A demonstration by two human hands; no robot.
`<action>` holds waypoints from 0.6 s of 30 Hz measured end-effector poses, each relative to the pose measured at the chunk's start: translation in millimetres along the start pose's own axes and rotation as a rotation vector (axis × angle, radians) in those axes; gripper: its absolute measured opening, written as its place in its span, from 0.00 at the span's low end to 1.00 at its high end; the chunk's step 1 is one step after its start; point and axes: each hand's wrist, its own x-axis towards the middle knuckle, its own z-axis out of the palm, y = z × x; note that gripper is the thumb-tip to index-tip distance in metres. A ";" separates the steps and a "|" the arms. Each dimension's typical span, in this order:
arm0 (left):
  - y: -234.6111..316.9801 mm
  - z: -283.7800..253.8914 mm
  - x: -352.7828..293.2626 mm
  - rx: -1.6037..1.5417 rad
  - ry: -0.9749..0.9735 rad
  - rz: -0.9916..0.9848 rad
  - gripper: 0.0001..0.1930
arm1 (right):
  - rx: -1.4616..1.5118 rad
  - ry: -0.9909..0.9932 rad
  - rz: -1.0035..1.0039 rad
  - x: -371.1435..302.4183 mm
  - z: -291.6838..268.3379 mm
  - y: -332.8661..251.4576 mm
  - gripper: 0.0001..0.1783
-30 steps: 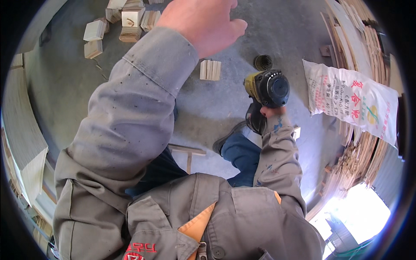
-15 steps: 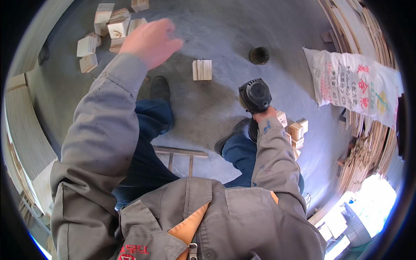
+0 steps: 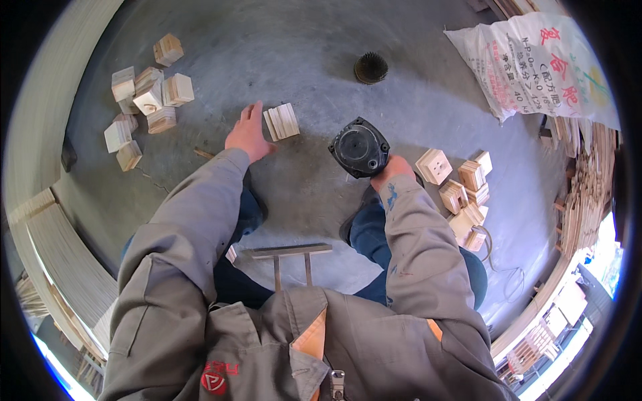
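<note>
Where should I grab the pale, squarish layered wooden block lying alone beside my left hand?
Probably by its near and far sides, coming from the left. The boxy, pale wooden block lies alone on the grey floor, and your open bare left hand is at its left, thumb nearer you, fingers beyond, which should suit straddling it.

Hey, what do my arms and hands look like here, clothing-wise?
Your left hand and right hand are both ungloved. The left sleeve and right sleeve are long, loose, creased and grey-brown, reaching the wrists. Blue smudges mark the right one near its cuff and farther up.
</note>
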 end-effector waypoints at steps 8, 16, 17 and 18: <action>6.1 51.8 26.5 -0.021 -0.025 0.007 0.57 | 0.080 0.002 -0.038 17.3 13.8 26.4 0.23; -6.5 47.8 53.0 -0.204 0.033 -0.013 0.47 | 0.047 -0.019 0.002 9.4 -1.0 2.7 0.23; -7.1 43.8 53.2 -0.215 0.045 -0.006 0.46 | 0.050 -0.019 0.002 12.2 3.7 10.2 0.22; -10.9 37.6 53.8 -0.223 0.065 -0.004 0.46 | 0.029 -0.021 -0.003 8.1 -0.9 6.2 0.22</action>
